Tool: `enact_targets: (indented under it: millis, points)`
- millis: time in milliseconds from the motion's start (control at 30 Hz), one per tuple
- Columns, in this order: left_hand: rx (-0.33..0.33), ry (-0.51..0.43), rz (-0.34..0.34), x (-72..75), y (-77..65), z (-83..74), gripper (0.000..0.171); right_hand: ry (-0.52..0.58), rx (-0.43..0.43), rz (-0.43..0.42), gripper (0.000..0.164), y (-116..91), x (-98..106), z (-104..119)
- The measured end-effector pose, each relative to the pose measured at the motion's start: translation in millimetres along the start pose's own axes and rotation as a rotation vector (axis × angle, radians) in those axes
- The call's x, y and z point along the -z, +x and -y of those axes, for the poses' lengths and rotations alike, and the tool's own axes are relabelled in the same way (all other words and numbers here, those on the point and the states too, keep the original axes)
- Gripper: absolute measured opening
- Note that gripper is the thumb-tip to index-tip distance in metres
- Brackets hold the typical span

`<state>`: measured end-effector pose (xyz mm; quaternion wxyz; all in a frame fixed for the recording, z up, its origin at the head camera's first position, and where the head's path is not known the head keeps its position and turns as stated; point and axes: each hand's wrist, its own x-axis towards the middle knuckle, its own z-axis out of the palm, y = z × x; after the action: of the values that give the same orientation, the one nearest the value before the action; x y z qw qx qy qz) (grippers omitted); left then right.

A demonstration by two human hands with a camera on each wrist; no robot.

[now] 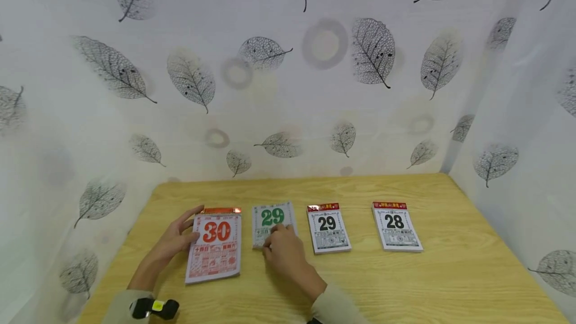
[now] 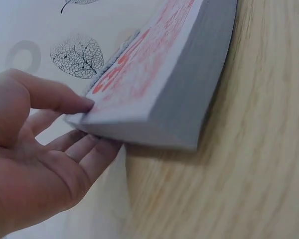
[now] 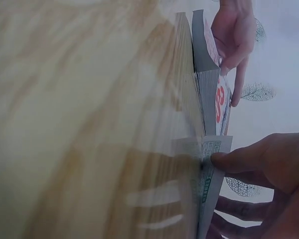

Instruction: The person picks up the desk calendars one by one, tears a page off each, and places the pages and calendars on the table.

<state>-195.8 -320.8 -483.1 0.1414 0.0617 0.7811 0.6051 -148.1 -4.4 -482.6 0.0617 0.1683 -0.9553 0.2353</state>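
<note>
My left hand (image 1: 173, 239) grips the left edge of a thick tear-off calendar (image 1: 216, 259) with a red 30. In the left wrist view, the thumb (image 2: 65, 97) lies on its printed face and the fingertips (image 2: 102, 149) go beneath the edge. To the right, a calendar page (image 1: 272, 212) with a green 29 lies under my right hand (image 1: 285, 251), which covers its lower right part. From the right wrist, this page (image 3: 209, 184) looks thin, pinched at its edge with the thumb (image 3: 234, 159) against it.
Two smaller tear-off calendars with red headers lie farther right, one showing a black 29 (image 1: 327, 226), the other a black 28 (image 1: 396, 224). All rest on a wood-grain table (image 1: 454, 274). A leaf-print curtain (image 1: 288, 89) closes off the back and sides.
</note>
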Motion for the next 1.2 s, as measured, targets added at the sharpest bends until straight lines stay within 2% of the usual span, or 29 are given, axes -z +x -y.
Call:
enact_targets:
  millis: [200, 400, 500, 633, 800, 900, 1067, 1200]
  points:
    - [-0.069, 0.136, -0.069, -4.1, -0.9, -5.6, 0.069, -0.059, -0.022, 0.023, 0.005, -2.1, -1.2, 7.9]
    - [-0.070, 0.381, -0.107, -12.4, -2.1, -14.3, 0.068, -0.052, -0.014, 0.055, 0.007, -4.3, 3.2, 14.9]
    - [-0.120, 0.470, -0.104, -15.3, -1.2, -16.5, 0.066, -0.036, -0.009, 0.073, 0.014, -4.4, 6.6, 15.3]
    - [-0.154, 0.520, -0.103, -16.2, -0.2, -16.0, 0.062, 0.003, -0.012, 0.099, 0.021, -5.3, 7.9, 14.7]
    - [-0.138, 0.501, -0.088, -15.8, -2.8, -12.2, 0.066, 0.028, 0.017, 0.103, 0.023, -7.5, 5.7, 10.2]
    - [-0.157, 0.532, -0.119, -17.4, -5.0, -12.1, 0.065, 0.036, 0.048, 0.098, 0.021, -7.3, 6.8, 5.2]
    - [-0.271, 0.634, -0.213, -26.5, -4.2, -19.5, 0.057, 0.095, 0.080, 0.070, 0.020, -4.3, 15.7, -7.5]
    - [-0.333, 0.670, -0.227, -40.1, -1.3, -29.5, 0.052, 0.165, 0.104, 0.037, 0.021, -4.2, 25.4, -18.0]
